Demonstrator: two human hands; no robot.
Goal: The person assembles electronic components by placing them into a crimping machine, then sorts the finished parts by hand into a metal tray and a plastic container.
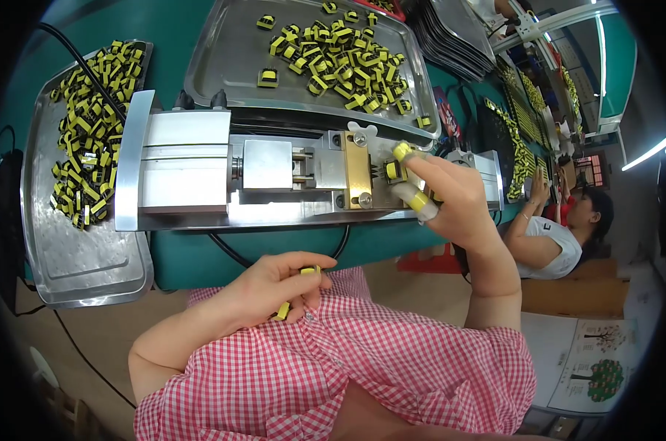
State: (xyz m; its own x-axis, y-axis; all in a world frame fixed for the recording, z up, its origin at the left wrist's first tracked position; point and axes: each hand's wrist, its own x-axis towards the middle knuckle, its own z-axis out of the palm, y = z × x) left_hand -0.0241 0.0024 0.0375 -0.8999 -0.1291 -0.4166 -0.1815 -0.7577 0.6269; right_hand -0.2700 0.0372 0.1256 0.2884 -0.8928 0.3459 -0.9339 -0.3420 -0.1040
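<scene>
My right hand (450, 192) reaches over the metal fixture (358, 169), its thumb and a finger wrapped in pale and yellow coverings. Between those two fingertips sits a small yellow-and-black transformer (395, 171), beside the brass-coloured block of the fixture. In front of my body, near the table edge, my left hand (274, 287) is curled around small transformers; one transformer (311, 270) shows by the thumb and another yellow one (282, 312) lower among the fingers. Part of the left fingers is hidden.
A metal tray (222, 66) behind the fixture holds a heap of transformers. Another tray (90, 268) at the left holds more. Stacked trays (450, 37) stand at the back right. A black cable (76, 55) crosses the left tray. A co-worker (553, 235) sits at the right.
</scene>
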